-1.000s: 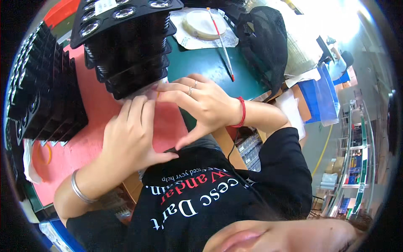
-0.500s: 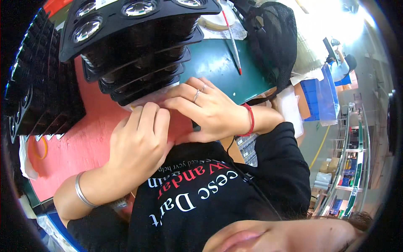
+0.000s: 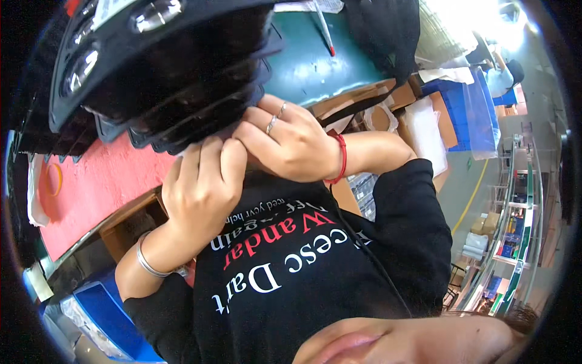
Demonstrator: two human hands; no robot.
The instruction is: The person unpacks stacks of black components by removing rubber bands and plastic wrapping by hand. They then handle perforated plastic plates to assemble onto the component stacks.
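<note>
A stack of black plastic trays (image 3: 170,79) with round pockets fills the upper left, tilted up close to the camera. My left hand (image 3: 203,188), with a silver bangle on the wrist, curls its fingers onto the stack's near bottom edge. My right hand (image 3: 291,142), with two rings and a red string on the wrist, grips the same edge just to the right. The fingertips of both hands meet under the trays and are partly hidden. Both hands are close to my chest in a black printed shirt.
A red mat (image 3: 97,182) covers the bench on the left, with an orange ring (image 3: 53,179) on it. Beyond lie a green surface (image 3: 315,60), a pen (image 3: 323,33) and a black bag (image 3: 382,30). A blue crate (image 3: 109,315) sits lower left; blue bins (image 3: 467,115) and shelving stand at the right.
The tray stack has come up and toward me and now fills far more of the view. Both hands moved with it from the red mat to near my chest.
</note>
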